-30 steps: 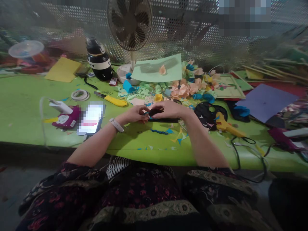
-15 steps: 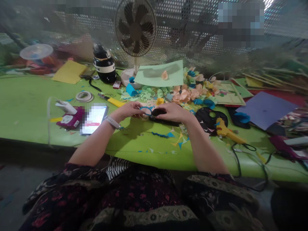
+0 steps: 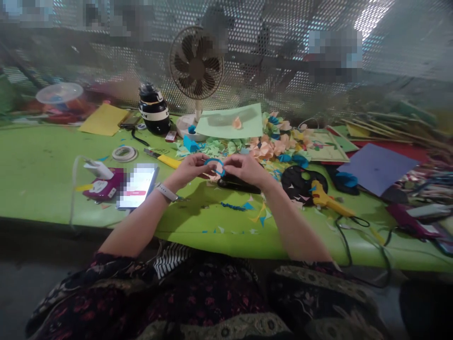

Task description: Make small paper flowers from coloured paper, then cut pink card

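Note:
Between my hands is a small blue ring [image 3: 208,161], apparently of thin twisted or folded paper, raised a little above the table. My left hand [image 3: 192,169] pinches its left side. Fingers of my right hand [image 3: 244,169] close on its right side. Just under my right hand lies a long black object [image 3: 240,185], partly covered, its kind unclear. Nearer to me, a twisted dark blue strip [image 3: 232,206] rests on the green table [image 3: 205,217] beside small paper scraps. A yellow cutter knife [image 3: 168,161] is left of my left hand.
A phone [image 3: 138,186] and a purple extension block [image 3: 102,184] stand at left, near a tape roll [image 3: 124,153]. Paper petals [image 3: 265,147] pile up behind. A yellow glue gun [image 3: 327,200] with its cable is at right. A fan [image 3: 197,63] and black bottle [image 3: 154,111] stand behind.
My right hand has moved from a black piece onto the ring's right side; that black piece no longer shows at my fingertips. The view has tilted slightly upward.

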`<state>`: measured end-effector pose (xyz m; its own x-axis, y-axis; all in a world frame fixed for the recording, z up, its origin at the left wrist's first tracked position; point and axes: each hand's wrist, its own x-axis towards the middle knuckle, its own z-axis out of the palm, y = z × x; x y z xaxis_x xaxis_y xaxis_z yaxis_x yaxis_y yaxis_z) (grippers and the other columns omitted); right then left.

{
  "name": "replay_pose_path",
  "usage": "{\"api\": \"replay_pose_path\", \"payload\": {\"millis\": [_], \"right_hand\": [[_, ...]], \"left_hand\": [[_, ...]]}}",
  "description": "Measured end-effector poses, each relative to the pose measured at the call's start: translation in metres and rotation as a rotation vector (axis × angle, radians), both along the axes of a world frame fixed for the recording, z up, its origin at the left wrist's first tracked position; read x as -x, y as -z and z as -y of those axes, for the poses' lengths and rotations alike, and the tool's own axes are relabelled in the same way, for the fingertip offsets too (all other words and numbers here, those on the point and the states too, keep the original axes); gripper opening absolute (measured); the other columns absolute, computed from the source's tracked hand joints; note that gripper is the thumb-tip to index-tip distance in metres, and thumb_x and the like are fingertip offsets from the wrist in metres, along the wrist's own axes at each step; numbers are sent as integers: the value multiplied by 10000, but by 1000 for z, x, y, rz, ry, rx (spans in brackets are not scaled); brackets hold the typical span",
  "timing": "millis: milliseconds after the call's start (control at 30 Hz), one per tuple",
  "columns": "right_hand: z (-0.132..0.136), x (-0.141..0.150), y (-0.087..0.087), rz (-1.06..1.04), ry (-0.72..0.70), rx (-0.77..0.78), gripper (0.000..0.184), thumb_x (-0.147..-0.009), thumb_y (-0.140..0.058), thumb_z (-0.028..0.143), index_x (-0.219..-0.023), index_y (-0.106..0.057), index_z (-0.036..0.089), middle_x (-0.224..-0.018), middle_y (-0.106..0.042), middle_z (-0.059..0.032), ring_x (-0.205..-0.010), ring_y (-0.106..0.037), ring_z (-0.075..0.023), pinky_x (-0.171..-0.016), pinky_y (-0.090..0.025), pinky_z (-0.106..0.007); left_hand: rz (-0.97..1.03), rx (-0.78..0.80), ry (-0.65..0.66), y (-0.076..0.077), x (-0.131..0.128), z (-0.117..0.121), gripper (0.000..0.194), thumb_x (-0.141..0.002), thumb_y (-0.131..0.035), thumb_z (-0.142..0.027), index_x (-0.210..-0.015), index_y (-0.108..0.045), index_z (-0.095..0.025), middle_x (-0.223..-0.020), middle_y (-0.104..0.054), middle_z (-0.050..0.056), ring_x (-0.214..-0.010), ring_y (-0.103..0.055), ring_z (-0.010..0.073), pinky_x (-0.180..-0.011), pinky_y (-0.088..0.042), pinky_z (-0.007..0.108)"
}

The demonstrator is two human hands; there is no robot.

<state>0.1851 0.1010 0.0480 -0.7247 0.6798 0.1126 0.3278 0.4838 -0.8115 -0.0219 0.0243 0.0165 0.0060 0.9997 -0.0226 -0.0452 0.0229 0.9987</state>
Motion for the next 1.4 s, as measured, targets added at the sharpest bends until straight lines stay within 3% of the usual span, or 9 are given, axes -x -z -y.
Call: {"api": "replay_pose_path", "payload": {"millis": [167, 333, 633, 1167, 1400], "right_hand": [[2, 2, 3, -96, -17, 124, 194, -779, -647, 379, -829, -640, 191, -777, -712, -39, -723, -668, -174, -762, -546, -360], [6, 1, -3, -123, -67, 217, 198, -796, -661, 387, -867, -652, 202, -803, -726, -37, -773, -688, -173, -822, -558, -366], [4, 2, 0, -157, -64, 279, 222, -752, -708, 378, -859, -682, 185, -781, -722, -22, -752, -682, -163, -787, -553, -332], [7, 3, -2, -147, -59, 310, 223, -775, -721, 387, -855, -685, 182, -813, -708, -35, -781, -668, -172, -831, -539, -371], [7, 3, -2, -156, -78, 302, 233, -779, -724, 397, -848, -684, 177, -792, -708, -27, -744, -654, -152, -785, -535, -331]], "left_hand": [[40, -49, -100, 1, -3, -1, 241, -795, -782, -275, -922, -602, -176, -913, -765, 20, -737, -722, 113, -697, -567, 243], [80, -48, -105, 1, -4, -1, 271, -782, -799, -306, -937, -616, -179, -879, -760, 13, -708, -704, 109, -694, -559, 248], [189, -108, -90, 3, -3, -3, 502, -609, -919, -452, -910, -641, -162, -792, -753, 10, -674, -709, 126, -637, -534, 225], [232, -108, -90, 10, -1, -7, 449, -634, -915, -400, -900, -647, -158, -786, -758, 9, -626, -681, 95, -617, -529, 207], [240, -90, -102, 10, -1, -8, 448, -627, -919, -394, -889, -645, -156, -778, -753, 11, -626, -683, 99, -619, -535, 215]]}}
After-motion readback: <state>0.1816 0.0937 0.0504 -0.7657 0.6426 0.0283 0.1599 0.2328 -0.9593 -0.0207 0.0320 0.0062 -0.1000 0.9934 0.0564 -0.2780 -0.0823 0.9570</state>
